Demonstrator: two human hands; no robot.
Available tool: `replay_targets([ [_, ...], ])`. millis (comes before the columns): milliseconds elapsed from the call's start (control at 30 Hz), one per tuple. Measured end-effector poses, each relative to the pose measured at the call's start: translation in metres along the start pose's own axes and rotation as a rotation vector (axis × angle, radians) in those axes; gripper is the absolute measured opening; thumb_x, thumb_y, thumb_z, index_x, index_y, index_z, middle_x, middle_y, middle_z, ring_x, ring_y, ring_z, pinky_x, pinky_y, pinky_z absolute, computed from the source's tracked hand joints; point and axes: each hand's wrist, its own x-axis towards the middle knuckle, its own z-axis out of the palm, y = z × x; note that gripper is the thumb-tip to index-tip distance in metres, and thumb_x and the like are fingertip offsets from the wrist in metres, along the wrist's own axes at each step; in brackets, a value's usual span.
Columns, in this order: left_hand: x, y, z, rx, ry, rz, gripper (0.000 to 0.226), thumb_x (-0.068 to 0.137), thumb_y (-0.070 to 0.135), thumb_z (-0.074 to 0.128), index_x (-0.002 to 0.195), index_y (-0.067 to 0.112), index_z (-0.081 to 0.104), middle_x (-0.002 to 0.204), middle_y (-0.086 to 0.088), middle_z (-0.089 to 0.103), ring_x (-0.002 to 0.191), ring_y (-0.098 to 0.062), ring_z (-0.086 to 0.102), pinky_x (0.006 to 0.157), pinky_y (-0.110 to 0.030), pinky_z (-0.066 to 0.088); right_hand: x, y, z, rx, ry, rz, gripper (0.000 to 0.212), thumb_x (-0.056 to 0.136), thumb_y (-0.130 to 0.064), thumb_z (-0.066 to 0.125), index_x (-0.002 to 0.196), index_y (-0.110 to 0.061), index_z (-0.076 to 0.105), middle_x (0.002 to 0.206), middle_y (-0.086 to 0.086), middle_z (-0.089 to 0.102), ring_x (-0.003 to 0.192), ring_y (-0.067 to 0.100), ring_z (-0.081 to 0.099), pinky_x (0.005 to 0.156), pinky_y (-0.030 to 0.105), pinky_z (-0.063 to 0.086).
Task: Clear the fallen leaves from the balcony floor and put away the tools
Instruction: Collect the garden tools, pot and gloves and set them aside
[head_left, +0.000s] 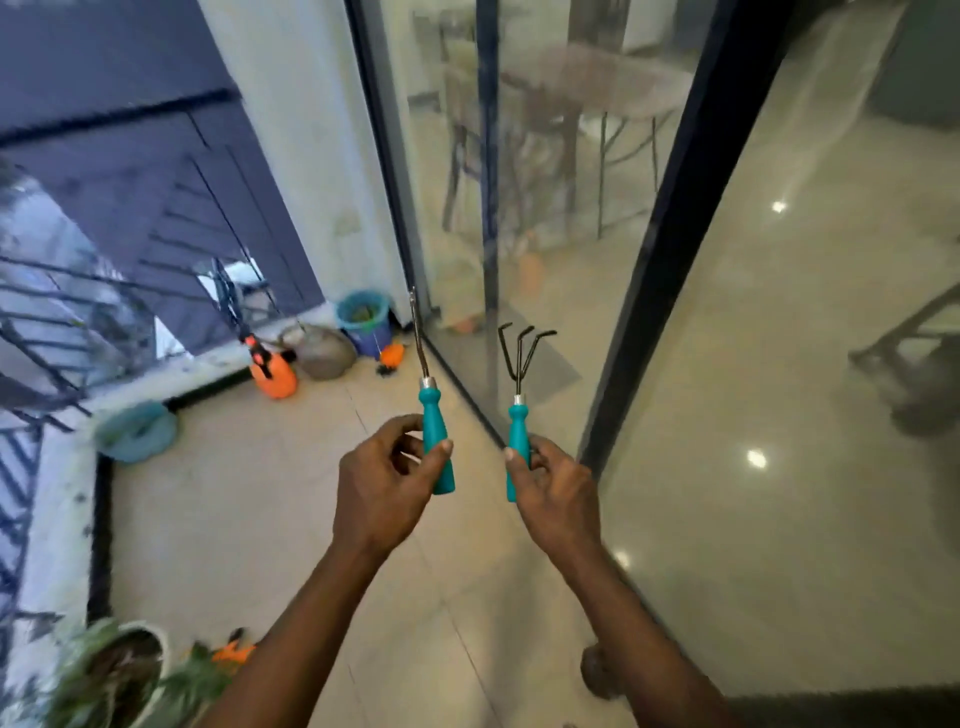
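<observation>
Left grip holds a teal-handled blade, right grip a rake, over tiles by the door frame.

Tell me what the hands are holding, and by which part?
The left hand grips a teal-handled tool with a slim metal blade by its handle; the right hand grips a teal-handled black three-pronged rake by its handle.

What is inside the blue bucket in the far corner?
The bucket holds greenish bits near its rim, perhaps leaves; the picture is too blurred to be sure. Whatever lies deeper is hidden by its wall.
</observation>
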Motion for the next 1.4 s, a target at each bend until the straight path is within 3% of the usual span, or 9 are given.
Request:
replay_targets([
  [100, 0.01, 0.036, -0.058, -0.013, 0.018, 0.069, 0.043, 0.089, 0.052, 0.076, 0.122, 0.026, 0.071, 0.088, 0.011, 0.071, 0.073, -0.006, 0.068, 0.067, -0.038, 0.062, 0.005, -0.081, -0.005, 0.073, 0.018, -0.092, 0.041, 0.096, -0.057, 0.062, 0.119, -0.025, 0.073, 0.091, -0.008, 0.071, 0.083, 0.016, 0.068, 0.077, 0.041, 0.057],
  [233, 0.027, 0.06, -0.119, -0.006, 0.032, 0.145, 0.054, 0.08, 0.066, 0.069, 0.118, 0.027, 0.071, 0.088, 0.006, 0.072, 0.074, -0.014, 0.072, 0.067, -0.049, 0.063, 0.012, -0.164, -0.003, 0.112, 0.0, -0.235, 0.031, 0.096, -0.047, 0.067, 0.11, -0.021, 0.075, 0.09, -0.005, 0.074, 0.08, 0.012, 0.065, 0.068, 0.029, 0.047],
  [600, 0.114, 0.079, -0.216, 0.092, 0.206, 0.204, 0.033, 0.091, 0.046, 0.076, 0.117, 0.026, 0.069, 0.086, 0.01, 0.07, 0.071, -0.003, 0.068, 0.063, -0.026, 0.057, 0.107, -0.281, 0.034, 0.207, -0.056, -0.519, 0.033, 0.095, -0.054, 0.066, 0.111, -0.027, 0.075, 0.087, -0.012, 0.072, 0.079, 0.004, 0.067, 0.068, 0.036, 0.057],
  [733, 0.18, 0.081, -0.244, 0.108, 0.29, 0.23, 0.031, 0.091, 0.043, 0.077, 0.116, 0.029, 0.069, 0.092, 0.01, 0.07, 0.079, -0.008, 0.07, 0.07, -0.035, 0.062, 0.176, -0.327, 0.051, 0.245, -0.054, -0.612, 0.031, 0.095, -0.053, 0.067, 0.112, -0.029, 0.076, 0.087, -0.012, 0.073, 0.077, 0.006, 0.068, 0.07, 0.042, 0.06],
  [867, 0.241, 0.086, -0.264, 0.049, 0.365, 0.206, 0.05, 0.078, 0.066, 0.07, 0.114, 0.031, 0.069, 0.096, 0.009, 0.072, 0.083, -0.013, 0.071, 0.075, -0.047, 0.064, 0.237, -0.367, 0.064, 0.29, -0.099, -0.676, 0.028, 0.095, -0.052, 0.067, 0.109, -0.03, 0.076, 0.085, -0.012, 0.072, 0.077, 0.007, 0.069, 0.07, 0.045, 0.06],
  [1000, 0.292, 0.085, -0.274, 0.046, 0.42, 0.204, 0.045, 0.078, 0.068, 0.067, 0.114, 0.041, 0.066, 0.1, 0.012, 0.07, 0.086, -0.011, 0.071, 0.076, -0.045, 0.064, 0.292, -0.396, 0.08, 0.336, -0.168, -0.712, 0.031, 0.094, -0.055, 0.067, 0.11, -0.031, 0.076, 0.085, -0.013, 0.071, 0.077, 0.012, 0.07, 0.065, 0.048, 0.062],
  [1133, 0.332, 0.07, -0.279, 0.06, 0.494, 0.195, 0.038, 0.09, 0.051, 0.075, 0.122, 0.033, 0.066, 0.101, 0.012, 0.068, 0.08, -0.007, 0.069, 0.07, -0.033, 0.064, 0.335, -0.422, 0.107, 0.402, -0.389, -0.68, 0.025, 0.094, -0.045, 0.072, 0.113, -0.028, 0.075, 0.092, 0.0, 0.074, 0.081, 0.021, 0.074, 0.061, 0.038, 0.063],
  [1233, 0.358, 0.052, -0.286, 0.073, 0.543, 0.183, 0.033, 0.093, 0.04, 0.076, 0.122, 0.027, 0.067, 0.099, 0.009, 0.068, 0.078, -0.008, 0.068, 0.066, -0.025, 0.06, 0.356, -0.434, 0.136, 0.433, -0.506, -0.681, 0.005, 0.094, -0.041, 0.072, 0.098, -0.041, 0.072, 0.093, 0.001, 0.075, 0.078, 0.019, 0.074, 0.06, 0.035, 0.063],
  [1400, 0.407, 0.015, -0.307, 0.057, 0.595, 0.156, 0.035, 0.093, 0.037, 0.077, 0.124, 0.025, 0.066, 0.099, 0.007, 0.067, 0.081, -0.011, 0.067, 0.07, -0.032, 0.063, 0.393, -0.453, 0.198, 0.491, -0.601, -0.63, 0.018, 0.094, -0.037, 0.074, 0.111, -0.031, 0.073, 0.095, 0.004, 0.076, 0.079, 0.017, 0.073, 0.058, 0.024, 0.056],
])
